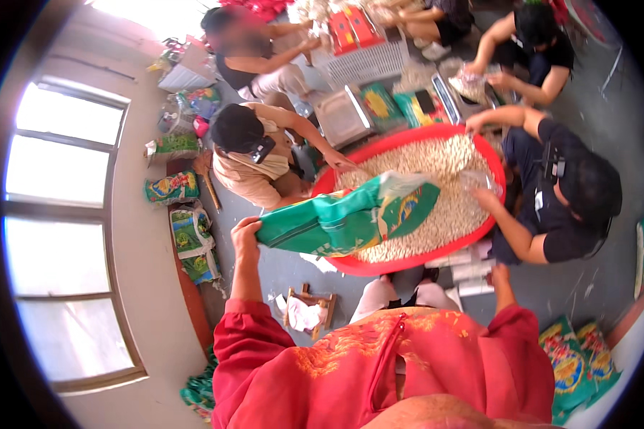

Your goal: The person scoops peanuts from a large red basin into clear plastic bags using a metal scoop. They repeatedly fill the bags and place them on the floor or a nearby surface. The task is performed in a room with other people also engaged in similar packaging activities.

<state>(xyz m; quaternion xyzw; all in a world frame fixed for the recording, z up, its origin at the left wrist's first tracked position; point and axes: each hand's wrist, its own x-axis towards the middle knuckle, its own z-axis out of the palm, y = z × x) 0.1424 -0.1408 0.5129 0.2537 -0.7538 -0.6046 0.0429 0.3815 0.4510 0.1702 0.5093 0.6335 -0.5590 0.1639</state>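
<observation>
My left hand [247, 234] is closed on one end of a green printed sack [315, 223]. The sack stretches over the near left part of a large red oval tub [379, 269], its other end lying above a heap of pale, bean-sized pieces [436, 161] whose exact kind I cannot make out. My right hand [501, 274] is low beside white flat packs [472, 273] at the tub's near right side; its fingers are too small and partly hidden to read.
Co-workers sit around the tub: one with a dark cap [237, 129] at left, one in a black shirt [572, 186] at right holding a clear bag [476, 180]. A small wooden stool [329, 304] stands near my left. Green sacks [569, 365] lie at right. A metal tray [343, 114] is beyond.
</observation>
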